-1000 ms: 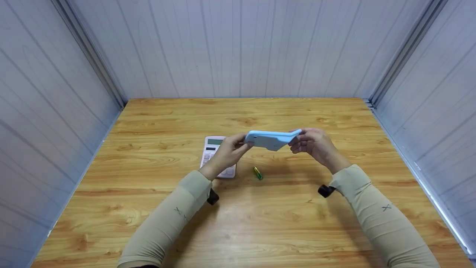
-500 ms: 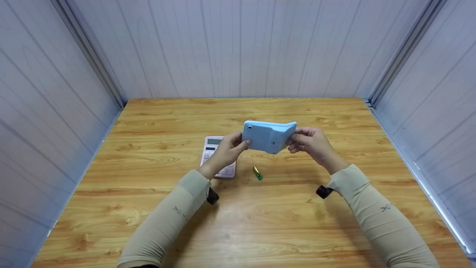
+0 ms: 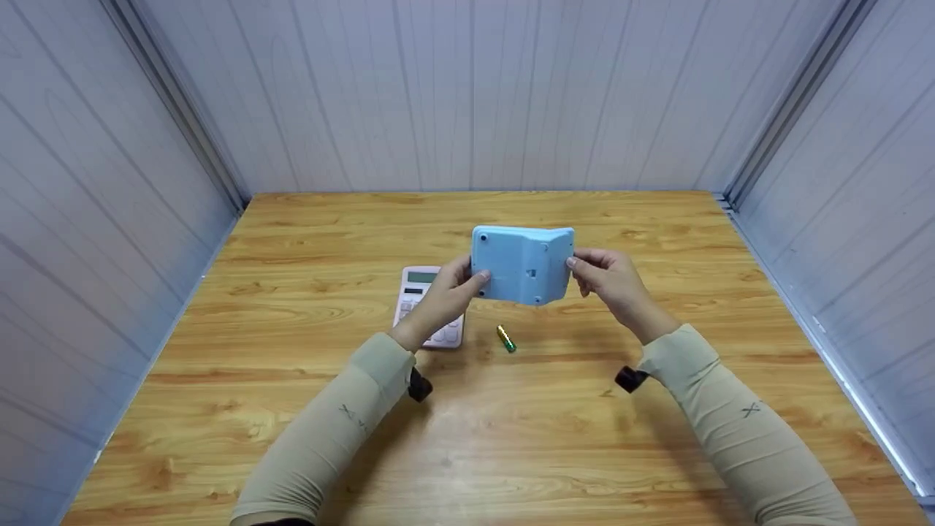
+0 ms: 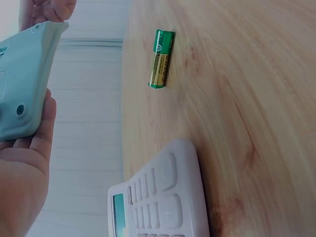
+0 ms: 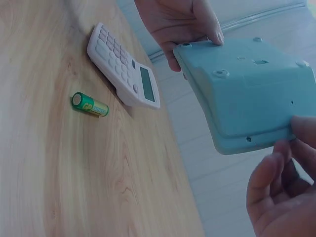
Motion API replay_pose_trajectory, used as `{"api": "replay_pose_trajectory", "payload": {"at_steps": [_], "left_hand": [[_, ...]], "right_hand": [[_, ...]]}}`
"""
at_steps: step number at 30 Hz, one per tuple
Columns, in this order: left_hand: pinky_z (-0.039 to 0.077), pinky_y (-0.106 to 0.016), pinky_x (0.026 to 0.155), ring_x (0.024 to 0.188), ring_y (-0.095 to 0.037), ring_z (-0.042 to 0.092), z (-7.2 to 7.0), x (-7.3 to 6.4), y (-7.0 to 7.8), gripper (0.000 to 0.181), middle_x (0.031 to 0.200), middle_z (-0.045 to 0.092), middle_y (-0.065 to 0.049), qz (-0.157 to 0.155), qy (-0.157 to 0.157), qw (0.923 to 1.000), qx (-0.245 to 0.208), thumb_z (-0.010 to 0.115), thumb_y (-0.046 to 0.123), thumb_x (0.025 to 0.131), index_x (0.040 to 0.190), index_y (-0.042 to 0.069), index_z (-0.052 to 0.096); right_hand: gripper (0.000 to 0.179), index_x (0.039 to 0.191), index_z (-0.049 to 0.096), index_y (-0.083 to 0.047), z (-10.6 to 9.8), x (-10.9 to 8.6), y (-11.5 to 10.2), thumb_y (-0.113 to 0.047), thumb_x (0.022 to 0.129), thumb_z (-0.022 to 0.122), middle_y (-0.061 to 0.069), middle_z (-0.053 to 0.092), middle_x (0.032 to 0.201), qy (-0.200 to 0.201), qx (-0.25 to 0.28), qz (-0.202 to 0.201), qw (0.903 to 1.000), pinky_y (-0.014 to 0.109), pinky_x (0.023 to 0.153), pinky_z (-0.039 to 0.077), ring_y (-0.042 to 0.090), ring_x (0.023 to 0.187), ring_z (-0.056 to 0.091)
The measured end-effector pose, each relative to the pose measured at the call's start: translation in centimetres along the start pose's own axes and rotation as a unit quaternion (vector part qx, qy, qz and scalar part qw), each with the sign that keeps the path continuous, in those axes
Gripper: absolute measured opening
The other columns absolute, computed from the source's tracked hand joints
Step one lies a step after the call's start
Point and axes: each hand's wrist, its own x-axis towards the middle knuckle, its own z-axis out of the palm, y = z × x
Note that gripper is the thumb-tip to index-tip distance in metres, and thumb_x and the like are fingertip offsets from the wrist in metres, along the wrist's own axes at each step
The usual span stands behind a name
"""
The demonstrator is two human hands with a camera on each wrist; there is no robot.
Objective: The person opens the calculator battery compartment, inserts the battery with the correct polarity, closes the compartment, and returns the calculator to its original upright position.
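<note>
A light blue calculator (image 3: 508, 267) is held up above the table, its back with small round feet and a latch facing the head camera. My left hand (image 3: 447, 296) grips its left end, thumb on the back. At the opposite end my right hand (image 3: 613, 285) pinches the edge between thumb and fingers. Its keys are hidden from every view. Below lies a green and gold battery (image 3: 506, 339), labelled GP in the right wrist view. A pale pink calculator (image 3: 451, 334) rests face up under my left forearm, partly covered by it.
The wooden table (image 3: 467, 453) carries the battery and the pink calculator. Pale panelled walls (image 3: 467, 95) stand behind it and on both sides. A black wrist camera (image 3: 631, 378) hangs under the right cuff, and another black camera (image 3: 419, 385) under the left.
The blue calculator has tipped from nearly edge-on to showing its whole back, rising slightly. My right hand has shifted a little left with its end. Battery and pink calculator stay put.
</note>
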Motion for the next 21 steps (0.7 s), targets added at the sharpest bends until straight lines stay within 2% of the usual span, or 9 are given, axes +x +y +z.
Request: {"api": "replay_pose_trajectory", "payload": {"at_steps": [5, 8, 16, 21], "left_hand": [[0.056, -0.054, 0.114, 0.139, -0.037, 0.062, 0.2, -0.3, 0.0, 0.049, 0.151, 0.061, -0.028, -0.001, -0.003, 0.9999, -0.014, 0.049, 0.008, 0.113, 0.159, -0.006, 0.044], [0.056, -0.054, 0.114, 0.138, -0.038, 0.062, 0.3, -0.3, 0.1, 0.05, 0.15, 0.061, -0.03, -0.002, -0.001, 0.9996, -0.028, 0.048, 0.006, 0.112, 0.16, -0.006, 0.043], [0.056, -0.055, 0.113, 0.136, -0.037, 0.062, 0.4, -0.5, 0.2, 0.051, 0.151, 0.058, -0.033, -0.022, 0.015, 0.9972, -0.07, 0.047, 0.003, 0.109, 0.158, -0.008, 0.04], [0.055, -0.054, 0.114, 0.138, -0.034, 0.06, 0.5, -0.7, 0.1, 0.051, 0.154, 0.057, -0.03, -0.036, 0.019, 0.9947, -0.094, 0.046, 0.004, 0.109, 0.159, -0.005, 0.04]], "right_hand": [[0.024, 0.123, 0.074, 0.006, 0.3, 0.0, 0.4, -0.011, 0.109, 0.063, -0.007, 0.074, 0.093, 0.005, 0.004, 0.0, 1.0, 0.025, 0.079, 0.063, 0.01, 0.088, 0.069], [0.024, 0.124, 0.074, 0.006, 0.5, 0.0, 0.5, -0.01, 0.11, 0.062, -0.006, 0.077, 0.098, 0.001, 0.019, 0.0, 0.9998, 0.028, 0.083, 0.065, 0.012, 0.092, 0.073], [0.019, 0.114, 0.076, -0.001, 1.0, -0.2, 0.7, -0.012, 0.111, 0.062, -0.002, 0.076, 0.098, -0.003, 0.044, 0.001, 0.999, 0.029, 0.08, 0.065, 0.014, 0.09, 0.073], [0.018, 0.114, 0.075, 0.002, 1.5, -0.3, 1.0, -0.011, 0.11, 0.063, -0.002, 0.074, 0.096, 0.016, 0.034, -0.008, 0.9993, 0.028, 0.077, 0.065, 0.013, 0.087, 0.072]]}}
